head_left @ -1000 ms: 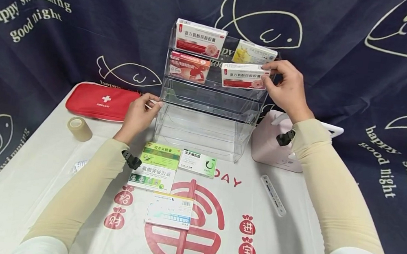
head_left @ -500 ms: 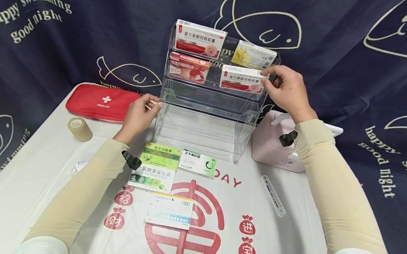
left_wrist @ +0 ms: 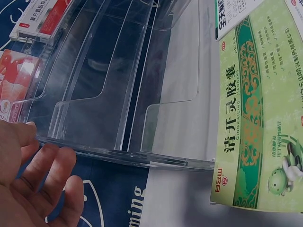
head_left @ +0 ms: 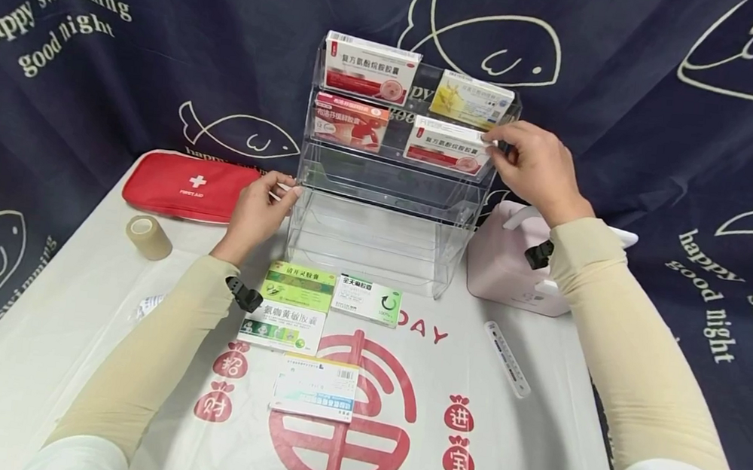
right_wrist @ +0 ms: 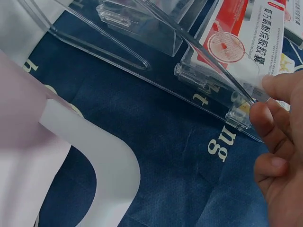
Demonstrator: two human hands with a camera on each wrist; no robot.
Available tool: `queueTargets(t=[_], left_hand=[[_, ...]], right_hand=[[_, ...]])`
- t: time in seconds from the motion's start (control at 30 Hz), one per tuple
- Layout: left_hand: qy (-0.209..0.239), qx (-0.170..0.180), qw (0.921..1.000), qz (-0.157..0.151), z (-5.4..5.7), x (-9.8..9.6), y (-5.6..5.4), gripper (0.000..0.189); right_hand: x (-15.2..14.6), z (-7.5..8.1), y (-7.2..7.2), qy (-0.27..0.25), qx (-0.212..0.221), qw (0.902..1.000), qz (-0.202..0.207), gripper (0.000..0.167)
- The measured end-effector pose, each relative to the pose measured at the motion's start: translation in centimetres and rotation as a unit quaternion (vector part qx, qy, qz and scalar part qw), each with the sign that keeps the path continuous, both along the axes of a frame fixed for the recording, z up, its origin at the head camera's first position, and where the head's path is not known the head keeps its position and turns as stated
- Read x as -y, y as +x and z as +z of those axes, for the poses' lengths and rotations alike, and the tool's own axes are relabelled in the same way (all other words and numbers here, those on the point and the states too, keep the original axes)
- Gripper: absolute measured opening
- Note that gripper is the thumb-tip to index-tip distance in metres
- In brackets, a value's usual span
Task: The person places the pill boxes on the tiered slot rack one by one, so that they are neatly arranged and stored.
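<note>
A clear tiered display rack (head_left: pixel 365 245) stands on the table with medicine boxes in its two upper tiers. My left hand (head_left: pixel 260 212) holds the rack's left side edge; in the left wrist view, the thumb lies over that edge and the fingers are below it. At the second tier's right, my right hand (head_left: pixel 538 163) pinches the upper right corner of a white-and-red medicine box (head_left: pixel 448 147). This box sits behind the clear front lip. Left of it is an orange-red box (head_left: pixel 349 123). Above are another white-and-red box (head_left: pixel 369 72) and a yellow-and-white box (head_left: pixel 472 100).
Several medicine boxes lie before the rack, including a green one (head_left: pixel 297 285) and a blue-and-white one (head_left: pixel 315 389). A red first aid pouch (head_left: pixel 180 186) and a tape roll (head_left: pixel 148 237) are at left. A pink container (head_left: pixel 516 267) and a white strip (head_left: pixel 507 360) are at right.
The right hand has lowered the white-and-red box into the second tier and stands slightly lower and farther right. The left hand stays at the rack's left edge.
</note>
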State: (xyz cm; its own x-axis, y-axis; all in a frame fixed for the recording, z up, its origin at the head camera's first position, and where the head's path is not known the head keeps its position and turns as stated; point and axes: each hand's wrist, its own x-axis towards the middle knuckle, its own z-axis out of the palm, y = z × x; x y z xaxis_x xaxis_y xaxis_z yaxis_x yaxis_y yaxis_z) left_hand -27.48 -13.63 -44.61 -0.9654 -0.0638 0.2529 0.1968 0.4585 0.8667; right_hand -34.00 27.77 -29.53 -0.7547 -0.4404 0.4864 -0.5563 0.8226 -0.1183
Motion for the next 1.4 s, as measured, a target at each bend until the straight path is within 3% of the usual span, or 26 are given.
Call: queueTargets(t=[0.33, 0.5, 0.63, 0.77, 0.9, 0.97, 1.07, 1.23, 1.4], left_hand=[[-0.002, 0.002, 1.0000, 0.000, 0.0, 0.1, 0.0, 0.026], [-0.003, 0.002, 1.0000, -0.002, -0.1, 0.2, -0.2, 0.027], [-0.005, 0.005, 1.0000, 0.000, -0.2, 0.1, -0.3, 0.027], [-0.003, 0.007, 1.0000, -0.001, -0.1, 0.1, -0.3, 0.027], [-0.002, 0.007, 1.0000, 0.000, -0.2, 0.2, -0.2, 0.027], [-0.005, 0.005, 1.0000, 0.000, -0.2, 0.1, -0.2, 0.026], [-0.008, 0.003, 1.0000, -0.002, -0.2, 0.1, -0.2, 0.027], [-0.007, 0.005, 1.0000, 0.003, -0.3, 0.3, -0.1, 0.026], [-0.006, 0.004, 1.0000, 0.003, -0.3, 0.2, -0.1, 0.027]], right_hand=[[0.4, 0.7, 0.5, 0.009, 0.006, 0.9999, -0.002, 0.021], [0.6, 0.5, 0.8, -0.013, -0.011, 0.9998, 0.004, 0.022], [1.3, -0.2, 2.0, -0.082, -0.042, 0.9946, 0.048, 0.019], [2.5, -2.2, 4.6, -0.149, -0.044, 0.9791, 0.131, 0.019], [3.4, -5.6, 8.1, -0.158, 0.032, 0.9712, 0.176, 0.019], [3.5, -7.6, 9.8, -0.158, 0.101, 0.9684, 0.164, 0.019], [3.4, -10.7, 11.7, -0.153, 0.213, 0.9583, 0.114, 0.018], [3.3, -15.7, 13.2, -0.118, 0.337, 0.9326, 0.051, 0.027], [3.5, -18.8, 13.5, -0.111, 0.380, 0.9173, 0.039, 0.036]])
